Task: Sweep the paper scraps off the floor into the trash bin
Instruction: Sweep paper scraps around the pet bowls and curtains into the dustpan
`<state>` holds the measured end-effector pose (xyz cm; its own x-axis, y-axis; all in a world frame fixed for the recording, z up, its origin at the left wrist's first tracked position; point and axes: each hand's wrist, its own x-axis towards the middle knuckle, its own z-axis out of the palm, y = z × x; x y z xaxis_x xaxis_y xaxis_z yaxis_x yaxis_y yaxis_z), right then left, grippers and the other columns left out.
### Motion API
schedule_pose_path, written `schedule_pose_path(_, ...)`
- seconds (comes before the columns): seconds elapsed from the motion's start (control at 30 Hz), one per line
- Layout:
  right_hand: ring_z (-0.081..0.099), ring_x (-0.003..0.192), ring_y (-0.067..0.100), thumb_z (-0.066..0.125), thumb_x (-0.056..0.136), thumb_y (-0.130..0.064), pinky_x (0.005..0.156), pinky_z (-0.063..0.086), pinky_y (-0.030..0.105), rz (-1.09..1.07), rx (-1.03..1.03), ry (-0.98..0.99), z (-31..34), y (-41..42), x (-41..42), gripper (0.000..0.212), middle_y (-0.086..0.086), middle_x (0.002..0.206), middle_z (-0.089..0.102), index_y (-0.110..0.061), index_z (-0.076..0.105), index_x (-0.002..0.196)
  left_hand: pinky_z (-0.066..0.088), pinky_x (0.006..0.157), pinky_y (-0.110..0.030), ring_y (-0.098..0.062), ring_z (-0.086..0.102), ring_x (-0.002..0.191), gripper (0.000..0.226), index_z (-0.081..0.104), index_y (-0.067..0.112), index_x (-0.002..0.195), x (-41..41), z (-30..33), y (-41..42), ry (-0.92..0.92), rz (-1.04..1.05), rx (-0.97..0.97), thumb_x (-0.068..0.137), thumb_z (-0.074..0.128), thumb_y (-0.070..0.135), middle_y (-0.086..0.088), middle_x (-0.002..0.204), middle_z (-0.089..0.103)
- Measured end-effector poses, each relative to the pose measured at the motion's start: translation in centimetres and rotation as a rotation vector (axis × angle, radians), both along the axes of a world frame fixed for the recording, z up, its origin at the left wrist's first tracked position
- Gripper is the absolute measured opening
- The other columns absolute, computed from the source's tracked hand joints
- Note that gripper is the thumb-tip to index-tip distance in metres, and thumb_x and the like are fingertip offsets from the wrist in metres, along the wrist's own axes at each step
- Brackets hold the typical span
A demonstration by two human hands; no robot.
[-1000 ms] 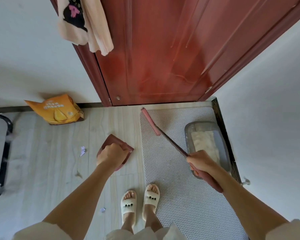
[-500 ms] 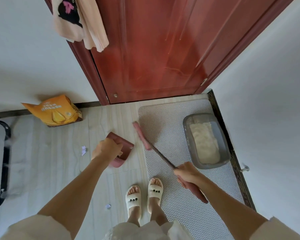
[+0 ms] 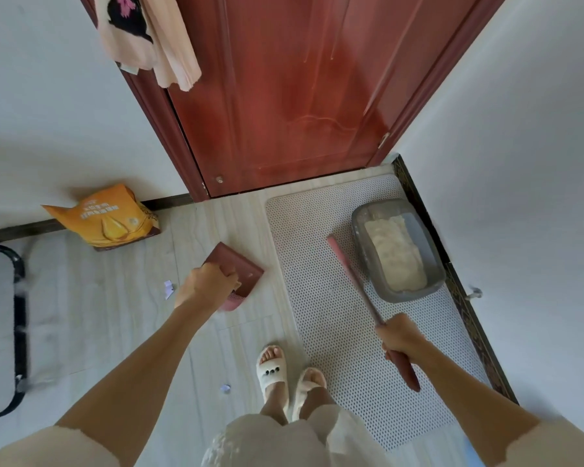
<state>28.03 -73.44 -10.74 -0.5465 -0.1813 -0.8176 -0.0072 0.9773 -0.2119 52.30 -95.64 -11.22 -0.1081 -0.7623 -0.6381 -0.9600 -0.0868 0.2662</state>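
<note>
Left hand: I see it gripping the dustpan.
Right hand: gripping the broom.
Scraps: one near the dustpan, one near my feet.

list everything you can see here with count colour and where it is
paper scraps: 2, white, on the wood floor, one left of the dustpan, one left of the feet
dustpan: 1, dark red, over the floor at centre
broom: 1, pink head, dark handle, angled over the mat
mat: 1, white, perforated, right of the floor
litter tray: 1, grey, pale filling, on the mat by the right wall
bag: 1, orange, against the left wall
door: 1, red-brown, ahead
cloth: 1, peach with black, hanging top left
black frame: 1, far left
slippers: 2, cream, on the feet
left hand: grips the dustpan
right hand: grips the broom handle
</note>
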Motion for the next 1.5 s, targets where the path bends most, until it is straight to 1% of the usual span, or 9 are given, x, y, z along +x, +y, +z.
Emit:
schedule_pose_path(0.23,0.043,0.027,0.013,0.049,0.092,0.001,0.031,0.035,0.017,-0.198,-0.107,-0.295,0.6,1.7,7.0,0.019,0.01,0.049,0.047,-0.001,0.047,0.073,0.05,0.069,-0.035,-0.022,0.059,0.062,0.047,0.064,0.011,0.081,1.7,0.3,3.4,0.011,-0.058,-0.066,0.093,0.035,0.045,-0.008,0.076,0.065)
schedule_pose_path(0.33,0.044,0.03,0.012,0.048,0.09,-0.004,0.035,0.034,0.018,-0.114,-0.122,-0.356,2.2,3.7,5.7,0.025,0.008,0.046,0.05,-0.003,0.048,0.065,0.047,0.059,-0.033,-0.026,0.062,0.075,0.042,0.062,0.005,0.092,1.9,0.8,5.1,-0.029,-0.119,-0.065,0.096,0.035,0.037,-0.011,0.084,0.064)
schedule_pose_path(0.47,0.045,0.036,0.015,0.051,0.087,-0.007,0.038,0.036,0.022,-0.03,-0.095,-0.338,2.8,7.7,4.5,0.022,0.01,0.054,0.053,-0.004,0.05,0.065,0.037,0.052,-0.024,-0.016,0.052,0.058,0.033,0.063,0.011,0.079,2.7,1.7,8.3,0.038,-0.082,-0.111,0.095,0.043,0.032,-0.001,0.065,0.056)
schedule_pose_path(0.6,0.048,0.028,0.012,0.052,0.087,-0.004,0.034,0.039,0.02,0.05,-0.089,-0.133,1.1,11.3,6.3,0.013,0.01,0.054,0.056,0.003,0.057,0.077,0.045,0.066,-0.032,-0.024,0.056,0.068,0.028,0.062,0.011,0.082,5.3,0.9,12.3,0.074,-0.085,-0.146,0.092,0.049,0.033,0.002,0.066,0.054)
schedule_pose_path(0.77,0.055,0.039,0.014,0.055,0.092,-0.009,0.036,0.042,0.022,0.105,-0.025,-0.106,-0.9,12.8,9.2,0.021,0.009,0.064,0.059,0.008,0.056,0.104,0.041,0.06,-0.027,-0.024,0.056,0.067,0.036,0.054,0.019,0.069,7.8,0.1,15.9,-0.089,-0.075,-0.128,0.092,0.035,0.04,-0.005,0.071,0.057)
schedule_pose_path(0.87,0.055,0.041,0.018,0.052,0.09,-0.006,0.038,0.043,0.024,0.158,-0.01,-0.178,-0.8,14.1,12.3,0.014,0.01,0.058,0.058,0.006,0.06,0.087,0.038,0.057,-0.026,-0.02,0.052,0.06,0.035,0.046,0.021,0.062,9.3,0.3,18.2,-0.125,-0.116,-0.128,0.091,0.038,0.039,-0.003,0.068,0.054)
schedule_pose_path(1.0,0.049,0.037,0.016,0.048,0.087,-0.008,0.04,0.041,0.021,0.297,-0.055,-0.262,1.4,15.4,12.8,0.03,0.009,0.05,0.053,-0.005,0.054,0.057,0.041,0.059,-0.026,-0.026,0.058,0.068,0.034,0.047,0.019,0.063,11.6,1.0,19.7,-0.104,-0.099,-0.11,0.091,0.04,0.037,-0.003,0.068,0.057)
schedule_pose_path(1.23,0.052,0.033,0.013,0.049,0.09,-0.008,0.042,0.044,0.022,0.383,-0.097,-0.157,1.0,13.5,14.9,0.029,0.002,0.039,0.054,-0.003,0.057,0.063,0.044,0.059,-0.027,-0.021,0.058,0.065,0.036,0.054,0.02,0.068,17.0,2.1,20.4,-0.125,0.041,-0.133,0.091,0.04,0.043,-0.003,0.073,0.061)
schedule_pose_path(1.5,0.06,0.049,0.021,0.044,0.095,-0.006,0.042,0.047,0.027,0.447,-0.039,-0.082,-2.1,5.0,21.1,0.018,0.014,0.064,0.061,0.007,0.055,0.101,0.034,0.049,-0.024,-0.019,0.048,0.053,0.045,0.046,0.018,0.06,25.7,1.6,19.4,-0.1,0.189,-0.197,0.094,0.031,0.043,-0.003,0.061,0.051)
